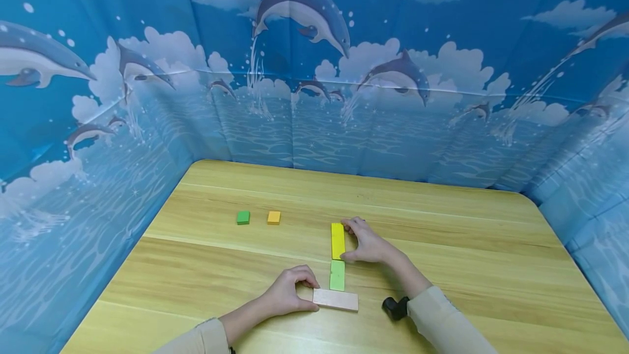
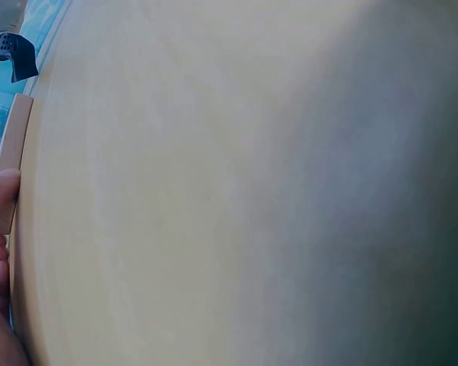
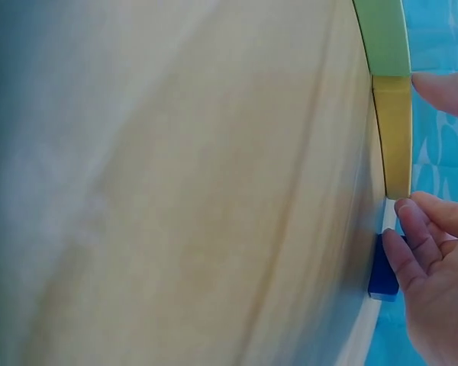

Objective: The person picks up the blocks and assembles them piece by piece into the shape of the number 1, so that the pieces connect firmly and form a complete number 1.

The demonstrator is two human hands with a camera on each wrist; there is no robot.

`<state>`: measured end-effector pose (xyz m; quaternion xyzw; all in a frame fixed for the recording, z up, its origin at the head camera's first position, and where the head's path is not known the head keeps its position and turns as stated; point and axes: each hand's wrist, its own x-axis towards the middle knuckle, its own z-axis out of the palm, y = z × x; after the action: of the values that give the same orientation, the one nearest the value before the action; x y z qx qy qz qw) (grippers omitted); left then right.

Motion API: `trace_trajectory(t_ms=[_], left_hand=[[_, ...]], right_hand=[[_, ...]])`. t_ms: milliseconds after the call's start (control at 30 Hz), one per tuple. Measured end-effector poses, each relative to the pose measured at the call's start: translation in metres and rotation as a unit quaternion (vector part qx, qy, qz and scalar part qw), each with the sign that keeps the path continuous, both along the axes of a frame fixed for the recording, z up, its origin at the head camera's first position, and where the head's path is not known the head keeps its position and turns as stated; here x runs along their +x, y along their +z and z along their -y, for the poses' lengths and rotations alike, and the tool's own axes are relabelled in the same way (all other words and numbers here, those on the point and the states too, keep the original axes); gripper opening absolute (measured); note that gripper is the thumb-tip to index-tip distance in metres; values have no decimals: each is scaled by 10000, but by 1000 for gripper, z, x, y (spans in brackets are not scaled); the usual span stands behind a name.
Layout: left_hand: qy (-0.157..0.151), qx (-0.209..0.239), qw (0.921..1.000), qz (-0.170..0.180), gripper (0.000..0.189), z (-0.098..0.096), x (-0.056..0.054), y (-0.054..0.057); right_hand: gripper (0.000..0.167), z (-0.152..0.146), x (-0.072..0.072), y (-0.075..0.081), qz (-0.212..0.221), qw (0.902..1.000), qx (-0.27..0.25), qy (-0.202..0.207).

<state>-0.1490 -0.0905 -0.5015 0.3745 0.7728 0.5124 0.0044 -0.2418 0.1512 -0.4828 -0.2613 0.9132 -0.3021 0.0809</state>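
Observation:
In the head view my left hand pinches the left end of a pale, uncoloured wooden block between thumb and fingers. That block lies crosswise at the near end of a row. A light green block stands lengthwise just beyond it, followed by a yellow block. My right hand holds the yellow block by its two ends, thumb near and fingertips far. The right wrist view shows the yellow block meeting the green block end to end. Behind the fingers there, a blue block is partly hidden.
Left of the row, a small green block and an orange block sit apart on the wooden table. A black wrist camera hangs by the right sleeve. Dolphin-print cloth surrounds the table's back and sides.

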Motion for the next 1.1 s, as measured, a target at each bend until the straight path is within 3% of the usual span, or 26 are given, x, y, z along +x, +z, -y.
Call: trace_trajectory(t_ms=[167, 733, 800, 1000, 1100], left_hand=[[-21, 1, 10000, 30, 29, 0, 4, 12], [17, -58, 9999, 116, 29, -1, 3, 12], [25, -68, 9999, 115, 30, -1, 1, 6], [115, -110, 9998, 157, 31, 1, -9, -24], [92, -101, 9998, 169, 30, 1, -10, -26]], right_hand=[[77, 0, 0, 1, 11, 10000, 1, 34], [72, -1, -1, 2, 40, 10000, -41, -39], [72, -2, -1, 1, 60, 10000, -49, -61], [72, -3, -2, 1, 103, 9999, -83, -98], [72, -3, -2, 1, 106, 9999, -76, -101]])
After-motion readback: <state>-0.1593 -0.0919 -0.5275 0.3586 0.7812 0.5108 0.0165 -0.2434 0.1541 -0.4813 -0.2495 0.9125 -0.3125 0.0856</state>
